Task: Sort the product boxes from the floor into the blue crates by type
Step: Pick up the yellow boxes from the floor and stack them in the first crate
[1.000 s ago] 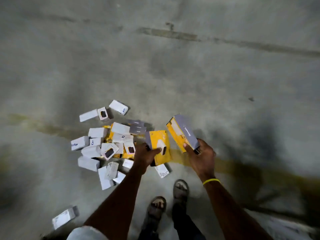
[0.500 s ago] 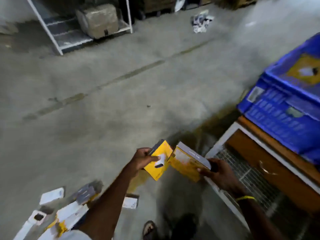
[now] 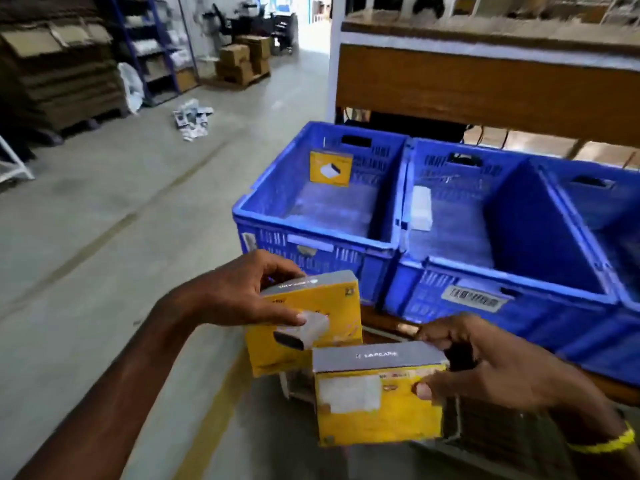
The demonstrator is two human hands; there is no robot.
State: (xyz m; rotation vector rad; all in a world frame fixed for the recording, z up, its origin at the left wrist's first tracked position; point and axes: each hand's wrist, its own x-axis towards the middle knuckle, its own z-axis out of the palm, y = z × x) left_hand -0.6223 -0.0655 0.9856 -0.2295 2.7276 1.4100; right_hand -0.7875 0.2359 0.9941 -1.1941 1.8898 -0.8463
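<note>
Yellow cardboard: left hand (image 3: pixel 239 292) grips the upper box (image 3: pixel 332 299), right hand (image 3: pixel 491 368) the lower box (image 3: pixel 374 424), just before the blue crates (image 3: pixel 502 276). Both likely belong in the leftmost crate (image 3: pixel 311 233), beside its matching yellow sample (image 3: pixel 330 168).

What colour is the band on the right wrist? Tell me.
Yellow wristband, seen in the head view.
</note>
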